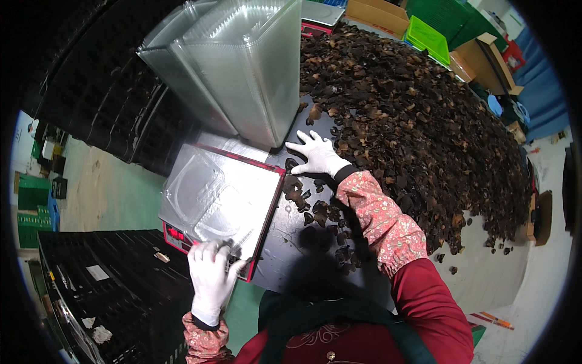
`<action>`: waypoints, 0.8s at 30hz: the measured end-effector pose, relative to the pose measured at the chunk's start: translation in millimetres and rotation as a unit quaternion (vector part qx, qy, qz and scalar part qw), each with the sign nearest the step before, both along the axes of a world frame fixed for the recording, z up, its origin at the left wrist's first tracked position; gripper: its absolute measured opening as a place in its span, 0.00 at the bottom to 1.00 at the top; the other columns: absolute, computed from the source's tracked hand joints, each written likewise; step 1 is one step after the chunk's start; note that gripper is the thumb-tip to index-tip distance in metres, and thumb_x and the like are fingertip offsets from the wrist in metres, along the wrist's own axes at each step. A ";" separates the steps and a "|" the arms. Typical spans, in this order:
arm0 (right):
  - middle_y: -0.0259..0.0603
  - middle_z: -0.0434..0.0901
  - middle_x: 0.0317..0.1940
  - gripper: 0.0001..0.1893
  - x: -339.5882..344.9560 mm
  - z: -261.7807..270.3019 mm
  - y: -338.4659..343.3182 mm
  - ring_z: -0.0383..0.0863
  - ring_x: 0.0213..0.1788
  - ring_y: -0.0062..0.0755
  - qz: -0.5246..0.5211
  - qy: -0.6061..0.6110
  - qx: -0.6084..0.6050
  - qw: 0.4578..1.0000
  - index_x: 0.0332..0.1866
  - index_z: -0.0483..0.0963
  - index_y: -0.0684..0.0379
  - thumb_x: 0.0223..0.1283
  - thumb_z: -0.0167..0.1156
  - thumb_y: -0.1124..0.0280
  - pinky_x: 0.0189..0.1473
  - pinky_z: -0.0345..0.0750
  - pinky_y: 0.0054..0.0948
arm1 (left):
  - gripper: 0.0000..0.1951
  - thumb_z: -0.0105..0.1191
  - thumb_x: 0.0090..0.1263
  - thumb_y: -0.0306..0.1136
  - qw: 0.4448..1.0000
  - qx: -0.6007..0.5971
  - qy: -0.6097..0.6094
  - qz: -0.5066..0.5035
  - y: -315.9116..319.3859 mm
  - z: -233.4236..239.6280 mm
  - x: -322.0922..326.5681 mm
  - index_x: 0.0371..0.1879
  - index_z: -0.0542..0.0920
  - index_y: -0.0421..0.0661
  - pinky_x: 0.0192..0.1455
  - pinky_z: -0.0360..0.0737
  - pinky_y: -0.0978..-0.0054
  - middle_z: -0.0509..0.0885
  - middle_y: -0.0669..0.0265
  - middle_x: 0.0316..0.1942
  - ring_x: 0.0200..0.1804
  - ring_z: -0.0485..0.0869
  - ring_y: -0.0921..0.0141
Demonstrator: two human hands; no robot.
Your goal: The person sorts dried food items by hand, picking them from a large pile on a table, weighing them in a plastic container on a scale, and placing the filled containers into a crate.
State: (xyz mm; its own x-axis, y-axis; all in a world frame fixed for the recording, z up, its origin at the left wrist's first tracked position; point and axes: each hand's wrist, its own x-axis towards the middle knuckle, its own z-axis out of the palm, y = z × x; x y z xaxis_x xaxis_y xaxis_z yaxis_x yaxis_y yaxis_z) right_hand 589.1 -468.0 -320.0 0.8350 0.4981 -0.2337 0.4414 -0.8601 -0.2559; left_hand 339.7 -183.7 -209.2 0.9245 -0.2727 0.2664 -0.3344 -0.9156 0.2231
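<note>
A red-edged digital scale stands on the dark table, with a clear plastic tray lying on its metal plate. My left hand, in a white glove, is at the scale's near edge, fingers on or just over the rim of the tray or plate; whether it grips anything is unclear. My right hand, gloved too, is spread palm down near the table top beside scattered dark pieces that look like wood ear fungus. Right of it lies a large heap of the same dark fungus.
Tall nested stacks of clear plastic containers stand behind the scale. Black plastic crates are at the near left, more at the upper left. At the far side are a bright green basket, cardboard boxes and another scale.
</note>
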 end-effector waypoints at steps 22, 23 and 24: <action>0.38 0.77 0.45 0.17 -183.7 -2.6 -54.7 0.80 0.51 0.41 -0.052 -0.011 0.198 0.979 0.53 0.79 0.45 0.55 0.66 0.67 0.49 0.80 0.39 | 0.16 0.58 0.70 0.33 0.943 -0.290 0.145 0.069 -165.6 -146.2 21.2 0.57 0.79 0.50 0.45 0.82 0.62 0.79 0.57 0.44 0.44 0.84 0.53; 0.38 0.77 0.45 0.17 -190.1 -0.1 -55.1 0.80 0.51 0.41 -0.051 -0.011 0.198 0.979 0.53 0.79 0.45 0.55 0.66 0.67 0.49 0.80 0.39 | 0.14 0.58 0.71 0.34 0.940 -0.296 0.151 0.074 -163.8 -141.1 16.1 0.54 0.81 0.50 0.44 0.81 0.64 0.80 0.59 0.41 0.42 0.84 0.55; 0.37 0.77 0.46 0.17 -195.3 3.1 -57.5 0.81 0.51 0.40 -0.061 -0.004 0.220 0.974 0.53 0.80 0.44 0.56 0.66 0.66 0.50 0.80 0.38 | 0.14 0.58 0.71 0.34 0.940 -0.298 0.147 0.073 -161.7 -134.3 13.9 0.54 0.81 0.50 0.44 0.81 0.64 0.80 0.59 0.41 0.42 0.84 0.55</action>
State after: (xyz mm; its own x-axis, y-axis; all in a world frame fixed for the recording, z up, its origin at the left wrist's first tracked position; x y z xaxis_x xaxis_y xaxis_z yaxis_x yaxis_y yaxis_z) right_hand 393.8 -525.5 -316.9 0.8955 0.4448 -0.0132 0.3459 -0.7147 -0.6079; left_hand 353.6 -345.4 -343.5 0.9981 -0.0216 0.0584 -0.0589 -0.6303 0.7741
